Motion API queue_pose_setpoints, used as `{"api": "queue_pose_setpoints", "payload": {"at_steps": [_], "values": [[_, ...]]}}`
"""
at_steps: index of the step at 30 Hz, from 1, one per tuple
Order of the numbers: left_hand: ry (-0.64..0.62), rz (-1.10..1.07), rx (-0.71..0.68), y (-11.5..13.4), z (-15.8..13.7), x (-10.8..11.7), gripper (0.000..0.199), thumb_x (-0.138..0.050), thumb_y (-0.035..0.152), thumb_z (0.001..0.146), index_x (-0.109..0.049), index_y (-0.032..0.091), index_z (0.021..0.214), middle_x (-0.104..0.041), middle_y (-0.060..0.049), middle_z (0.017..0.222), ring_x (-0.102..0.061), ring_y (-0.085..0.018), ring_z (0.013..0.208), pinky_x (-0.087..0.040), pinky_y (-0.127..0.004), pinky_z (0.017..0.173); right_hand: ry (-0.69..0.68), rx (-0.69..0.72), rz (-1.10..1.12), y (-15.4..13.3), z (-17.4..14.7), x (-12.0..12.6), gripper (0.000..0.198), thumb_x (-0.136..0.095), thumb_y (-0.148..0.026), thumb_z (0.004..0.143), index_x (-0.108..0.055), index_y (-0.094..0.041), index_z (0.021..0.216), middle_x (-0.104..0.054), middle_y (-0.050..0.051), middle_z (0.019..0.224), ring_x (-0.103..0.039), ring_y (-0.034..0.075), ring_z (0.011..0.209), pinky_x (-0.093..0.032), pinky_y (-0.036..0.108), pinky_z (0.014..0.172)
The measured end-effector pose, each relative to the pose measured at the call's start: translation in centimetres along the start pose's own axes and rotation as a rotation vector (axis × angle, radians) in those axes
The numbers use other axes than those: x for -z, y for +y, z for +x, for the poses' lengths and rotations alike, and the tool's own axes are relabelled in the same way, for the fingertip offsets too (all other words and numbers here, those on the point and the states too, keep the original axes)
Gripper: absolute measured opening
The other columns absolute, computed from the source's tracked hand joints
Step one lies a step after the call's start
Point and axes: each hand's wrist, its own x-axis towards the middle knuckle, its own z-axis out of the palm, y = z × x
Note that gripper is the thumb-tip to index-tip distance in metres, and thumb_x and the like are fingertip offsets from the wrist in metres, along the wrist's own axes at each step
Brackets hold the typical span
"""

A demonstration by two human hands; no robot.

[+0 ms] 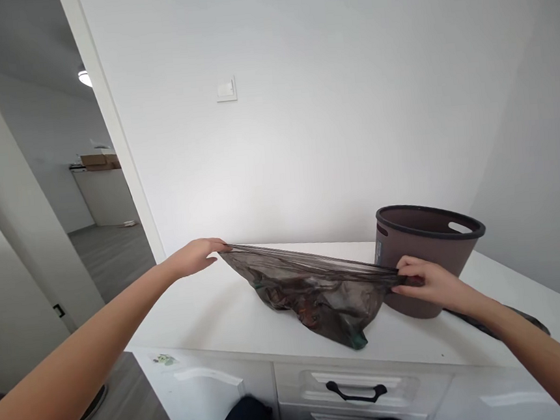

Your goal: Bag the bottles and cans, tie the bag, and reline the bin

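Observation:
A dark, see-through garbage bag (316, 292) with crumpled contents is stretched between my hands over the white cabinet top. My left hand (196, 255) pinches one upper corner of the bag. At the other end my right hand (426, 281) grips the bunched rim. The bag's mouth edge is pulled into a nearly straight line, and its bottom sags close to the cabinet top; whether it touches is unclear. Just behind my right hand stands a brown trash can (430, 249), upright, with a dark rim and handle slots; its inside bottom is hidden.
The white cabinet top (191, 316) runs along the wall, with drawers and black handles (357, 393) below its front edge. A dark flat item (525, 320) lies under my right forearm. A light switch (225, 89) is on the wall. To the left is an open doorway.

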Motion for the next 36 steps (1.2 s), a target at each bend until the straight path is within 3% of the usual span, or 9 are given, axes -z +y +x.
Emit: {"api": "queue_pose_setpoints", "payload": {"at_steps": [4,8,10,14,17,19,24,30,36], "values": [[0.301,-0.287,0.107,1.1,-1.5,-0.8,0.024,-0.067,0.046,0.08,-0.077,0.026,0.089,-0.075,-0.007,0.108,-0.068,-0.028,0.098,-0.052,-0.035,0.089,0.261,-0.086,0.591,1.9,0.1,-1.3,0.027,-0.08,-0.05,0.071,-0.071,-0.024,0.077,-0.07,0.007,0.095,-0.064,0.025,0.087,-0.051,0.036,0.075],[0.762,-0.896,0.278,4.2,-0.4,-2.7,0.025,-0.071,0.047,0.078,-0.067,0.022,0.08,-0.074,-0.008,0.108,-0.066,-0.026,0.102,-0.053,-0.036,0.093,0.486,-0.068,1.235,1.4,2.9,-4.7,0.018,-0.073,-0.04,0.074,-0.064,-0.026,0.08,-0.072,0.006,0.099,-0.067,0.026,0.098,-0.055,0.04,0.09],[0.872,-1.231,0.316,5.7,1.0,-3.7,0.025,-0.067,0.044,0.084,-0.06,0.021,0.08,-0.074,-0.008,0.104,-0.067,-0.023,0.099,-0.054,-0.035,0.091,0.513,-0.051,1.372,0.3,4.6,-6.2,0.016,-0.066,-0.04,0.077,-0.059,-0.026,0.077,-0.07,0.005,0.094,-0.067,0.025,0.095,-0.056,0.042,0.092],[0.805,-1.628,0.365,7.2,3.3,-5.2,0.028,-0.049,0.04,0.098,-0.044,0.023,0.077,-0.057,0.002,0.065,-0.062,-0.012,0.067,-0.055,-0.025,0.074,0.59,0.017,1.367,-2.1,6.8,-7.6,0.027,-0.06,-0.036,0.079,-0.04,-0.027,0.063,-0.046,-0.002,0.061,-0.054,0.016,0.059,-0.056,0.035,0.069],[0.758,-1.651,0.366,7.2,3.8,-5.7,0.032,-0.05,0.032,0.098,-0.031,0.023,0.074,-0.026,0.011,0.052,-0.034,-0.006,0.042,-0.039,-0.016,0.049,0.546,0.047,1.304,-3.0,6.9,-7.6,0.037,-0.058,-0.032,0.081,-0.028,-0.026,0.06,-0.023,-0.008,0.055,-0.022,0.01,0.044,-0.036,0.027,0.045],[0.713,-1.628,0.364,7.4,3.7,-5.8,0.034,-0.056,0.029,0.093,-0.029,0.023,0.074,-0.019,0.012,0.053,-0.02,-0.005,0.039,-0.025,-0.015,0.042,0.471,0.039,1.255,-3.2,6.7,-7.5,0.036,-0.058,-0.031,0.083,-0.028,-0.025,0.062,-0.022,-0.009,0.055,-0.014,0.008,0.044,-0.025,0.025,0.042],[0.591,-1.506,0.324,10.9,4.3,-5.2,0.032,-0.065,0.031,0.084,-0.035,0.023,0.076,-0.025,0.012,0.057,-0.021,-0.005,0.044,-0.02,-0.016,0.043,0.374,0.009,1.079,-3.8,7.0,-8.0,0.03,-0.066,-0.038,0.086,-0.041,-0.026,0.074,-0.023,-0.011,0.056,-0.014,0.009,0.047,-0.016,0.026,0.047],[0.485,-1.249,0.163,17.1,6.4,-5.0,0.023,-0.063,0.038,0.083,-0.045,0.023,0.08,-0.033,0.008,0.062,-0.032,-0.009,0.053,-0.029,-0.022,0.051,0.113,0.076,0.638,-9.7,9.2,-10.2,0.044,-0.076,-0.054,0.075,-0.068,-0.023,0.104,-0.048,-0.006,0.065,-0.043,0.014,0.062,-0.033,0.029,0.06],[0.509,-1.082,0.069,18.5,6.9,-6.0,0.016,-0.06,0.036,0.086,-0.058,0.021,0.083,-0.059,0.0,0.083,-0.057,-0.017,0.084,-0.046,-0.029,0.078,0.068,0.082,0.646,-14.5,11.3,-12.5,0.028,-0.067,-0.046,0.074,-0.065,-0.019,0.077,-0.049,-0.004,0.067,-0.041,0.014,0.066,-0.03,0.029,0.063]]}}
